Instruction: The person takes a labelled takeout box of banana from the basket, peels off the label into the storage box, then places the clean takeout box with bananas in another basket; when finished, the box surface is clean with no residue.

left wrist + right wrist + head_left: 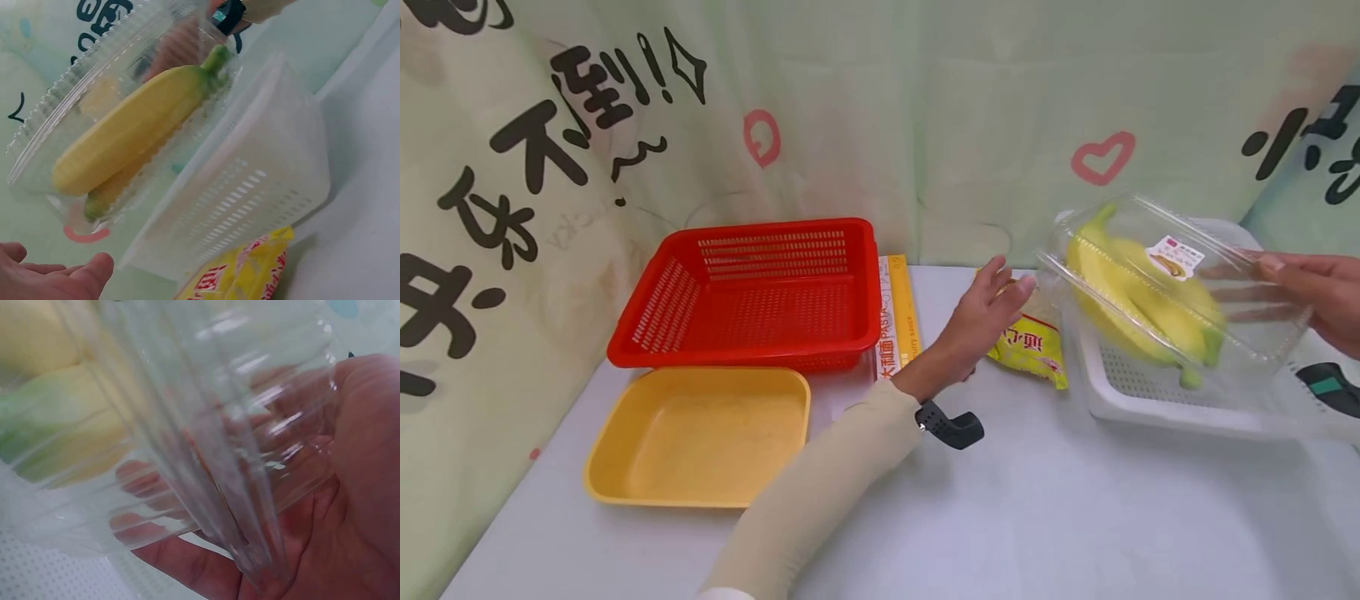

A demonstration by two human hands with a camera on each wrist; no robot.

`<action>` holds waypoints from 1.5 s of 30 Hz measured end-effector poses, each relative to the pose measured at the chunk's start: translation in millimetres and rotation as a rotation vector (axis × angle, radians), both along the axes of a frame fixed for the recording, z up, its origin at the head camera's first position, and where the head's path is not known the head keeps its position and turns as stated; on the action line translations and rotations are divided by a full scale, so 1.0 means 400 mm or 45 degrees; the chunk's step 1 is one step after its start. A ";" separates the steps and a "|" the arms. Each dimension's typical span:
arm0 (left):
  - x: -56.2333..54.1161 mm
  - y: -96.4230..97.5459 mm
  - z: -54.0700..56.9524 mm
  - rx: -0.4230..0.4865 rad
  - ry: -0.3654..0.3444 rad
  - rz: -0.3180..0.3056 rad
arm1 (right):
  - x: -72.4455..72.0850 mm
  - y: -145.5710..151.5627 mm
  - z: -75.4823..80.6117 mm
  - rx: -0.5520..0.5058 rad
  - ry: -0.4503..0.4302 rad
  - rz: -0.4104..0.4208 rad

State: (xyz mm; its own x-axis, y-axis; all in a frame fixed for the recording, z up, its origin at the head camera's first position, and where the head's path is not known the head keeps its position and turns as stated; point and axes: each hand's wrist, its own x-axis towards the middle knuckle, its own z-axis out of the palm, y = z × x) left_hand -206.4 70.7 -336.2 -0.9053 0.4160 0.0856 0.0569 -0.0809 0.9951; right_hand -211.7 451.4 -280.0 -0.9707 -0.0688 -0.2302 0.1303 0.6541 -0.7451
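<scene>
My right hand (1318,292) grips one end of a clear plastic clamshell box (1247,333), thumb on top and fingers underneath. Yellow bananas with green tips (1120,292) lie inside, under a white label (1175,257). The box is held tilted above a white perforated basket (1138,408). In the right wrist view the fingers (181,556) show through the plastic. My left hand (977,317) is raised with its fingers spread, holding nothing, left of the box and close to a yellow snack bag (1033,354). The left wrist view has this hand (56,278) below the box's end.
A red slotted basket (745,362) stands at the back left, with a yellow tray (700,492) before it. A pasta box (886,325) and an orange curry sauce box (904,304) lie beside the red basket. A printed curtain (850,125) hangs behind the table.
</scene>
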 end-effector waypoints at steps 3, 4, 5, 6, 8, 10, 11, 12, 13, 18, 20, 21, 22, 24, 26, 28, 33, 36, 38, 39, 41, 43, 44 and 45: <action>0.005 -0.033 0.017 0.048 0.003 -0.023 | 0.008 -0.018 0.009 0.059 0.003 0.058; 0.008 -0.043 0.021 0.056 0.002 -0.029 | 0.009 -0.025 0.012 0.083 -0.002 0.082; 0.011 -0.052 0.026 0.065 -0.009 -0.037 | 0.009 -0.032 0.015 0.107 -0.008 0.113; 0.014 -0.060 0.028 0.072 -0.014 -0.043 | 0.010 -0.039 0.018 0.117 -0.007 0.149; 0.020 -0.073 0.032 0.089 -0.033 -0.051 | 0.011 -0.055 0.024 0.109 -0.001 0.210; 0.026 -0.082 0.035 0.079 -0.032 -0.051 | 0.014 -0.075 0.030 0.059 0.018 0.236; 0.029 -0.086 0.036 0.074 -0.030 -0.051 | 0.016 -0.086 0.033 0.035 0.031 0.246; 0.032 -0.089 0.038 0.070 -0.026 -0.052 | 0.019 -0.097 0.035 0.015 0.051 0.255; 0.035 -0.092 0.040 0.068 -0.026 -0.055 | 0.021 -0.110 0.038 -0.002 0.069 0.259; 0.056 -0.110 0.055 0.043 0.008 -0.052 | 0.024 -0.159 0.037 -0.041 0.235 0.346; 0.066 -0.119 0.061 0.050 0.026 -0.040 | 0.023 -0.172 0.037 -0.080 0.297 0.421; 0.069 -0.124 0.064 0.050 0.041 -0.032 | 0.024 -0.178 0.037 -0.103 0.309 0.455; 0.073 -0.129 0.066 0.052 0.056 -0.031 | 0.023 -0.182 0.037 -0.127 0.314 0.487; 0.081 -0.140 0.070 0.029 0.069 -0.025 | 0.023 -0.193 0.037 -0.171 0.329 0.566; 0.091 -0.150 0.072 -0.027 0.076 -0.023 | 0.022 -0.205 0.035 -0.206 0.344 0.641; 0.101 -0.161 0.073 -0.089 0.076 -0.019 | 0.024 -0.219 0.033 -0.201 0.351 0.674; 0.130 -0.192 0.072 -0.237 0.107 -0.003 | 0.040 -0.257 0.029 -0.113 0.365 0.653; 0.149 -0.216 0.070 -0.339 0.133 0.006 | 0.052 -0.278 0.023 -0.073 0.342 0.638; 0.164 -0.232 0.068 -0.383 0.128 0.009 | 0.059 -0.291 0.016 -0.050 0.337 0.626; 0.171 -0.239 0.067 -0.387 0.125 0.006 | 0.062 -0.297 0.014 -0.048 0.333 0.621; 0.185 -0.253 0.065 -0.380 0.117 -0.003 | 0.068 -0.309 0.009 -0.043 0.334 0.625; 0.200 -0.266 0.062 -0.377 0.126 -0.004 | 0.072 -0.320 0.007 -0.060 0.359 0.686; 0.208 -0.272 0.060 -0.378 0.136 -0.004 | 0.075 -0.325 0.008 -0.072 0.360 0.711; 0.215 -0.278 0.059 -0.385 0.144 -0.004 | 0.076 -0.330 0.008 -0.094 0.357 0.754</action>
